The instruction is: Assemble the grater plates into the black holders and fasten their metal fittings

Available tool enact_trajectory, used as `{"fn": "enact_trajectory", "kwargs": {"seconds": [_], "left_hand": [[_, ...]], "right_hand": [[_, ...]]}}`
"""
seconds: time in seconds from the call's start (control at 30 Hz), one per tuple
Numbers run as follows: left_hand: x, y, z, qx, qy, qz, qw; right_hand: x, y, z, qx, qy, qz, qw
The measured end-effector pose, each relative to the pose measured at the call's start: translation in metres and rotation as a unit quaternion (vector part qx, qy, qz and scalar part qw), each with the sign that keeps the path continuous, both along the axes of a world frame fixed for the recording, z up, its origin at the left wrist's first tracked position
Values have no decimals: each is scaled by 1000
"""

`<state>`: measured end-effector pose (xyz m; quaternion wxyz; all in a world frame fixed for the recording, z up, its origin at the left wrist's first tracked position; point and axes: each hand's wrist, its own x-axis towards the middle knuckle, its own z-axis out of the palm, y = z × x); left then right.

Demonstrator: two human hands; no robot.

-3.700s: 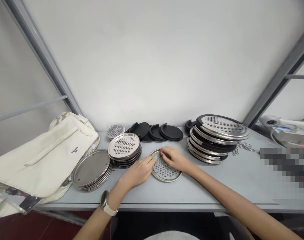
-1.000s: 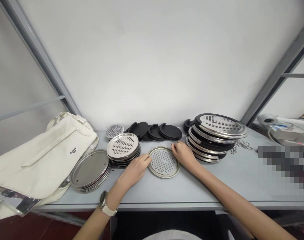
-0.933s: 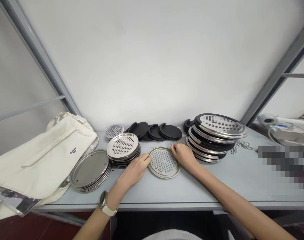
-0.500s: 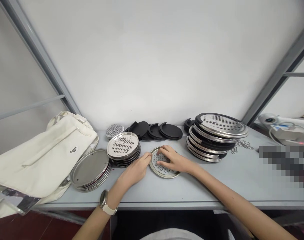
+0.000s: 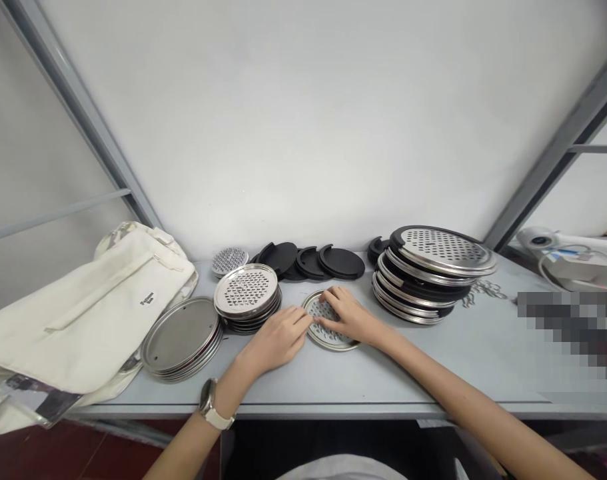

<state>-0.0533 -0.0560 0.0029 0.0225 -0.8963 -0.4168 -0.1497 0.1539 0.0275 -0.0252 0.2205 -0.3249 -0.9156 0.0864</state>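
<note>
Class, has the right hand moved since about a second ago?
Yes: the right hand has moved left, away from the tall stack and over the perforated disc.

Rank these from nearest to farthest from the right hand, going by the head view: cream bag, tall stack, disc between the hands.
1. Disc, partly under the right hand.
2. Tall stack, to its right.
3. Cream bag, far left.

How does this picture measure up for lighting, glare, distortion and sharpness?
Head view: soft, fairly even light across the white wall; head view: glints on the metal-rimmed stack at right; head view: left post and right post splay outward, likely wide-angle distortion; head view: perforated disc appears slightly soft; head view: coarse pixel blocks hide an area at right.
</note>
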Motion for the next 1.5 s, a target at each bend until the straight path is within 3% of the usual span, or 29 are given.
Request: {"fn": "enact_trajectory", "kwargs": {"seconds": [0.13, 0.37, 0.53, 0.83, 1.03, 1.3, 1.5], "left_hand": [[0, 0, -2, -7, 18, -55, 998], [-1, 2, -4, -21, 0, -48, 999], [-2, 1, -3, -30, -5, -23, 999], [-4, 1, -4, -62, -21, 49, 997], [-5, 2, -6, -77, -40, 73, 994], [-4, 3, -10, -27, -28, 87, 995], [-6, 5, -17, -42, -66, 94, 993]], "right_hand": [[0, 3, -2, -8, 16, -10, 1000], [1, 6, -2, -20, 21, 2, 1000], [2, 1, 5, -23, 38, 32, 998], [-3, -8, 19, -65, 39, 163, 984], [-4, -8, 13, -61, 40, 149, 986], [-6, -11, 13, -57, 51, 141, 987], [-8, -18, 18, -81, 68, 183, 977]]}}
